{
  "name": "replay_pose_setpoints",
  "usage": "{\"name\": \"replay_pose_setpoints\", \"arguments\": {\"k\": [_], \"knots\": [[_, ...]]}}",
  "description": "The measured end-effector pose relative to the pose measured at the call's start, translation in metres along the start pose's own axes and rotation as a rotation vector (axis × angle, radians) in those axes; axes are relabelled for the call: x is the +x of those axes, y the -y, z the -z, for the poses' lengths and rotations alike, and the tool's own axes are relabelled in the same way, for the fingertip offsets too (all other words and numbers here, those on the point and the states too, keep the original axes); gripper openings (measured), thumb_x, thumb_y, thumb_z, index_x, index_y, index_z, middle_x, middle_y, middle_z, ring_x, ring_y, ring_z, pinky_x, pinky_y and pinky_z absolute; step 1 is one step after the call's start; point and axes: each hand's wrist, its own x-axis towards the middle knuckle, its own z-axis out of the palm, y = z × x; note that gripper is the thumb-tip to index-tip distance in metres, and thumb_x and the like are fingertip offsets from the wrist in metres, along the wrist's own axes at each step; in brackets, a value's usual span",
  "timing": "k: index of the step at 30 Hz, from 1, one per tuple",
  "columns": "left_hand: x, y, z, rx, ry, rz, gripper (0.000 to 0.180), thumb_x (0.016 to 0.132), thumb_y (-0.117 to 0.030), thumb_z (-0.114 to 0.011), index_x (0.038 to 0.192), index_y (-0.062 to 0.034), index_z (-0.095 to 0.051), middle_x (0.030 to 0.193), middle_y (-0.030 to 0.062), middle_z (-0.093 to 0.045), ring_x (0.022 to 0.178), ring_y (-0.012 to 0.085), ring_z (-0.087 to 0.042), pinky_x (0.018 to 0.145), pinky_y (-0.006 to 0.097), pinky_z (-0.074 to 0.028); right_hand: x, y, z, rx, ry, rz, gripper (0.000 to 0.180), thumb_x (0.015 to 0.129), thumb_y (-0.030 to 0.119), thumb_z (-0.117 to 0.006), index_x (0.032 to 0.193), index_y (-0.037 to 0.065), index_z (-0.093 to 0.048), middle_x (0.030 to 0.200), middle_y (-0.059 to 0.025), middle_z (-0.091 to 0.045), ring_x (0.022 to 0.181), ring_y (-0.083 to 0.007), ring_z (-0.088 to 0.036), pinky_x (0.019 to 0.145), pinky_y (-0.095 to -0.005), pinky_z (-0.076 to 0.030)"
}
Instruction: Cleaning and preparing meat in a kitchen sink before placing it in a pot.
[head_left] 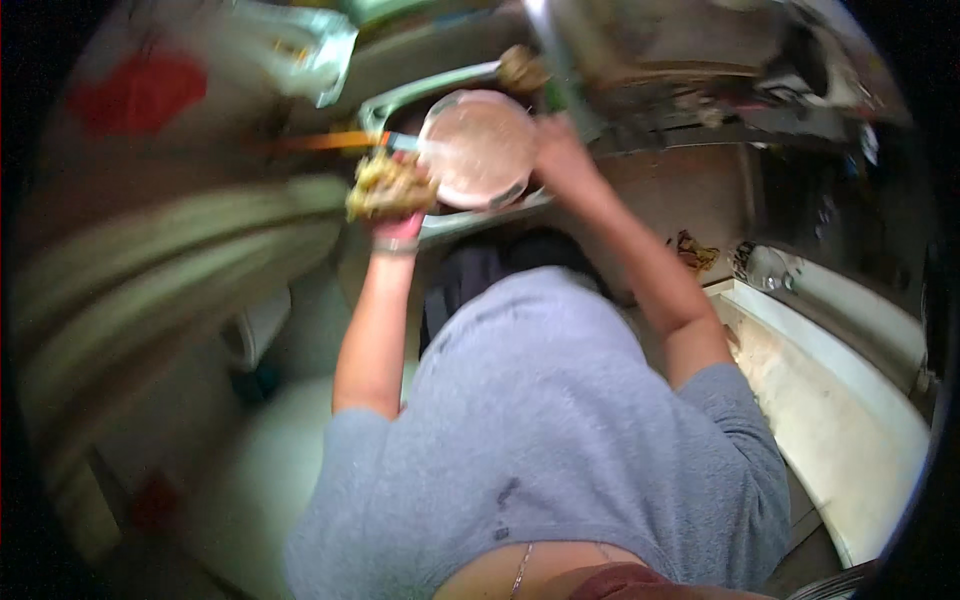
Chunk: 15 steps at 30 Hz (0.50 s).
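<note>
My left hand (397, 222) grips a yellow-green scrubbing sponge (388, 186), pressed against the left rim of a round pinkish plate (476, 148). My right hand (556, 150) holds that plate at its right edge, tilted up over a metal sink (440, 222). The picture is blurred by motion. A knife or tool with an orange handle (330, 141) lies at the sink's left edge. My grey shirt fills the lower middle.
A metal tap arm (440, 80) curves above the plate. A white and red blurred bag or cloth (150, 90) sits at upper left. A pale counter edge (840, 400) runs at right, dark cluttered shelves (720, 90) at upper right.
</note>
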Motion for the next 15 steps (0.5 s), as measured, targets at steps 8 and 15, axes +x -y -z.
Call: {"name": "replay_pose_setpoints", "arguments": {"k": [8, 15], "knots": [[0.0, -0.013, 0.022, 0.102, -0.041, -0.055, 0.043, 0.087, -0.039, -0.045, 0.111, -0.0044, -0.054, 0.108, 0.0101, -0.057, 0.102, 0.0244, -0.054, 0.094, 0.042, -0.04, -0.132, -0.055, 0.05, 0.862, 0.203, 0.049, 0.039, 0.078, 0.021, -0.065, 0.113, 0.005, -0.059, 0.098, -0.012, -0.064, 0.095, -0.0212, -0.059, 0.082, -0.0344, -0.046], [-0.001, -0.019, -0.007, 0.122, -0.108, -0.109, 0.047, 0.083, -0.04, -0.05, 0.111, -0.0029, -0.054, 0.107, 0.0105, -0.058, 0.101, 0.0253, -0.054, 0.092, 0.043, -0.04, -0.178, -0.156, 0.164, 0.268, -0.765, -0.171, 0.027, 0.079, 0.02, -0.057, 0.1, 0.005, -0.064, 0.089, -0.0122, -0.066, 0.083, -0.0253, -0.063, 0.076, -0.0353, -0.048]]}}
